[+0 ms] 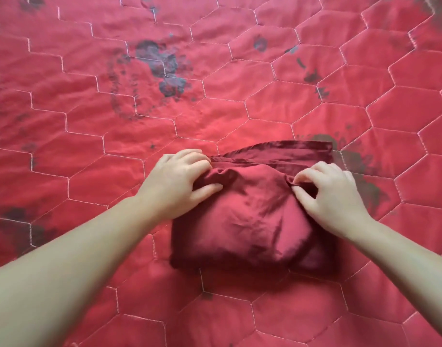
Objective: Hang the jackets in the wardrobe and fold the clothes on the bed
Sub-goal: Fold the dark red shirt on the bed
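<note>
I have the dark red garment (pixel 250 216) folded into a plump bundle on the red quilted bedspread (pixel 89 108), toward its near edge, with a flat band of the cloth sticking out along the bundle's far side. My left hand (pixel 177 181) grips the bundle's far left corner with curled fingers, and my right hand (pixel 332 194) pinches a pleat at its far right corner. I judge the puffy middle may spring open if I let go unevenly, leaving that band untucked.
</note>
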Demonstrator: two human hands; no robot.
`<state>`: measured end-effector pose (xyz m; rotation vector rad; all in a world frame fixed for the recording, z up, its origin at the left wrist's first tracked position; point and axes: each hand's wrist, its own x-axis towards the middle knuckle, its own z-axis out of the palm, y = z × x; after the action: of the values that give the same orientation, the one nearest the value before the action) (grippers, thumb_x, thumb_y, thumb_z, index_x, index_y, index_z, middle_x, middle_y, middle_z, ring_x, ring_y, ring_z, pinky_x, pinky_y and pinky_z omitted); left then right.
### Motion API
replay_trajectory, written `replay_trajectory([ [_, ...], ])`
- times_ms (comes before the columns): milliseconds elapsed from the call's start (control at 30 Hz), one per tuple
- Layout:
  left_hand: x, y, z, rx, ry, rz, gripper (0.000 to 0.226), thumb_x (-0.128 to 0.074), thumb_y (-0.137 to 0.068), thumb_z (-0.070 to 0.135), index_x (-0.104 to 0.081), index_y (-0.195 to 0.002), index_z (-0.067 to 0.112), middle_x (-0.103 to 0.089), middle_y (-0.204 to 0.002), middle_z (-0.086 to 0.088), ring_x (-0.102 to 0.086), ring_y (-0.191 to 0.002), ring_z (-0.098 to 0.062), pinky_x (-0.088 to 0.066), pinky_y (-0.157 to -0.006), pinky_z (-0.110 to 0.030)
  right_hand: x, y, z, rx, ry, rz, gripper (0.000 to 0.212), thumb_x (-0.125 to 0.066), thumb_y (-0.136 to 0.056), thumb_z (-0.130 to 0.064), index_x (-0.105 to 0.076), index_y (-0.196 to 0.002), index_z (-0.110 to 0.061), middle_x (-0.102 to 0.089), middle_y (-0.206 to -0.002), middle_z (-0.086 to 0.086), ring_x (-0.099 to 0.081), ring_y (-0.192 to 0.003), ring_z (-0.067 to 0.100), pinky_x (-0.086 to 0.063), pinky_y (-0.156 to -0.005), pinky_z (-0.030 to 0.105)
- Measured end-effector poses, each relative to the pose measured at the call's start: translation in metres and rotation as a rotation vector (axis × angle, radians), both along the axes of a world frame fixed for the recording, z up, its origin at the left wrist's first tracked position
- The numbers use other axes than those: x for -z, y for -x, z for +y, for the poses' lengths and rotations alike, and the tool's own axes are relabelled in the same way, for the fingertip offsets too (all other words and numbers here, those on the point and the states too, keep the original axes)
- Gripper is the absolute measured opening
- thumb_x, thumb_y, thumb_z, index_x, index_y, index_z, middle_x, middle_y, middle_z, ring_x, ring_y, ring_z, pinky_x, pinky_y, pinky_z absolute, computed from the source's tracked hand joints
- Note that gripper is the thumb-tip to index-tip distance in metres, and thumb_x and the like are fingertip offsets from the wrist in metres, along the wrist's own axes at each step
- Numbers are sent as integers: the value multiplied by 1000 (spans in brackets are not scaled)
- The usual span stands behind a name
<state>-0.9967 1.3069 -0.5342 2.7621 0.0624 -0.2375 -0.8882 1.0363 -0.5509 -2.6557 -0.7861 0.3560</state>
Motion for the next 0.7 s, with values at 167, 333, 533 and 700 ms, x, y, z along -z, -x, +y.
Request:
replay_trajectory([
  [167,-3,11,-1,-129,205,-148,44,-44,-87,59,-51,-79,16,-54,-62,5,-51,-62,-22,-38,-60,-33,-7,-2,-8,195,-336,118,9,-60,-92,-15,-56,-90,-23,-60,-84,-14,-56,-81,5,-41,-80,23],
  [333,15,-3,5,-447,337,-9,34,-50,-86,63,-51,-84,29,-57,-65,8,-52,-66,-12,-34,-62,-29,-11,-31,8,228,-353,100,5,-61,-92,-20,-60,-89,-23,-62,-82,-14,-54,-78,0,-35,-73,10],
  [533,36,-15,0,-602,242,-53,40,-61,-84,57,-52,-92,19,-55,-84,5,-50,-84,-20,-34,-72,-32,5,-58,22,260,-16,117,30,-65,-84,-50,-60,-88,-20,-64,-94,1,-58,-91,22,-43,-80,33],
  [700,27,15,-8,-794,278,-108,39,-57,-78,64,-54,-89,26,-58,-93,7,-49,-91,-13,-35,-77,-28,4,-41,16,252,71,117,40,-62,-79,-60,-57,-84,-20,-56,-88,1,-52,-83,22,-38,-71,33],
])
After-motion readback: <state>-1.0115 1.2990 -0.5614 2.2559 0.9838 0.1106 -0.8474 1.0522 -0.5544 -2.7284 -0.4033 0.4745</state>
